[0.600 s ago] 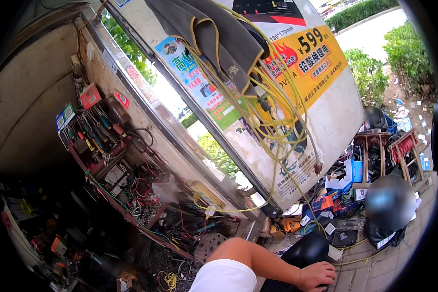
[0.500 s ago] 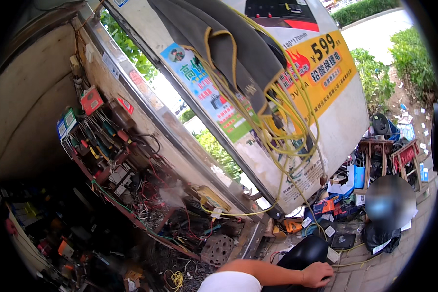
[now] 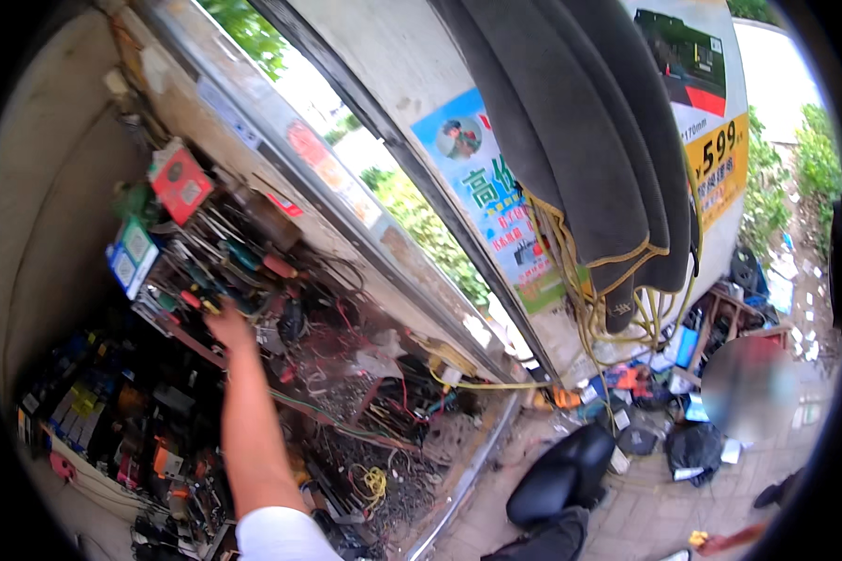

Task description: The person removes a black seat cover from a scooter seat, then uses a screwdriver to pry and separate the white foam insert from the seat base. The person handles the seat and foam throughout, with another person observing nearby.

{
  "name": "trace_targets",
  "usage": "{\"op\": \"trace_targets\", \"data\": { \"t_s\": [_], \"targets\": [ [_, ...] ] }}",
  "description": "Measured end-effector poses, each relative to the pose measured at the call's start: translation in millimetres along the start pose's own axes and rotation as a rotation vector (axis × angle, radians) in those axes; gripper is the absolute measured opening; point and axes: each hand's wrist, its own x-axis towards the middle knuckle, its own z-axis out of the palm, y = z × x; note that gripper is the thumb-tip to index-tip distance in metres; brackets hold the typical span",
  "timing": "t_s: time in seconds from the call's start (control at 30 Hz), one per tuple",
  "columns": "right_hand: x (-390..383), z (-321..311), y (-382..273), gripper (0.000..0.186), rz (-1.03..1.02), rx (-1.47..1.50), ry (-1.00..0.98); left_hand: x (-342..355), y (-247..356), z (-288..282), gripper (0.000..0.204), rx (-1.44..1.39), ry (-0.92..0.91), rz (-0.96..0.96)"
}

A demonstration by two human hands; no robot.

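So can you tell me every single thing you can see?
Hand tools: many, mixed colours, left
Cards: at least two, red and blue, beside the tools
Panel: one, white, upper middle
Posters: at least two, blue and yellow, on the panel
Cloth: at least one, dark grey, against the panel
Cords: several, yellow, below the cloth
Seat: one, black, lower right
Bag: one, black, right ground
Bushes: several, green, upper right
Clutter: uncountable, mixed, lower left
Left hand: one, bare, at the tools
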Motion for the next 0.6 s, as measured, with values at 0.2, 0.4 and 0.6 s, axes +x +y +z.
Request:
{"op": "trace_targets", "data": {
  "t_s": [0.2, 0.4, 0.6],
  "targets": [
    [-32, -49, -34, 0.069, -0.269, 0.154, -0.479, 223, -33, -26, 0.065, 1.418, -0.590, 0.663],
    [-62, -54, -48, 0.074, -0.265, 0.237, -0.523, 245, -28, 2, 0.057, 1.311, -0.550, 0.981],
    [-87, -61, -79, 0.062, -0.157, 0.261, -0.347, -149, -29, 45, 0.020, -0.262, -0.707, -0.788]
  ]
}}
